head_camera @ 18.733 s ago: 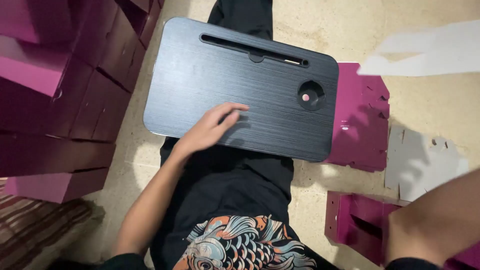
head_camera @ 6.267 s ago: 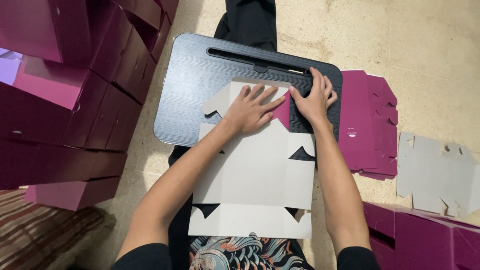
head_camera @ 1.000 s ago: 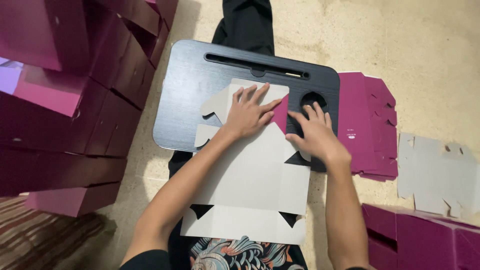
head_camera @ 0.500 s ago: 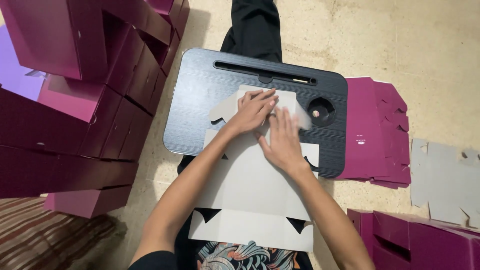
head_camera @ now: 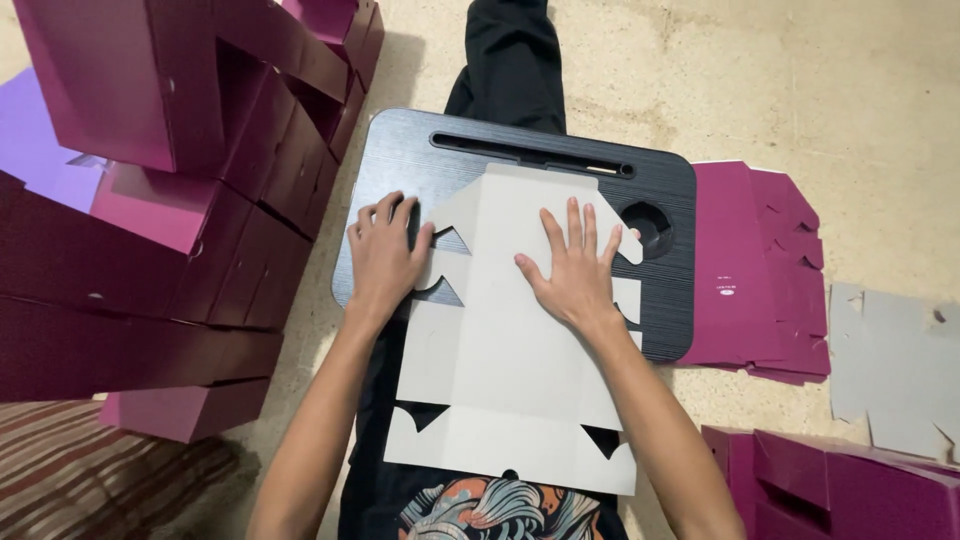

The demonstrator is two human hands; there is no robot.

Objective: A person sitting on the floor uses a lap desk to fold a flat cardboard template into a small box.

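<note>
Flat grey box blank (head_camera: 505,350), plain side up, lies across the black lap tray (head_camera: 420,160) and my lap. Right hand (head_camera: 575,270) pressed flat, fingers spread, mid-panel. Left hand (head_camera: 382,258) open, palm down on the left flap edge. I'd judge: pin centre firmly, crease along scored line. Magenta folded boxes (head_camera: 170,200) stacked left; flat magenta blanks (head_camera: 755,270) right.

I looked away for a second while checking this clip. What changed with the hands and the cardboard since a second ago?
The left hand slid off the middle to the left edge of the grey cardboard blank. The right hand moved from the right side onto the middle, palm flat. The magenta flap showing earlier is now folded out of sight. The black lap tray and the magenta boxes stayed put.
</note>
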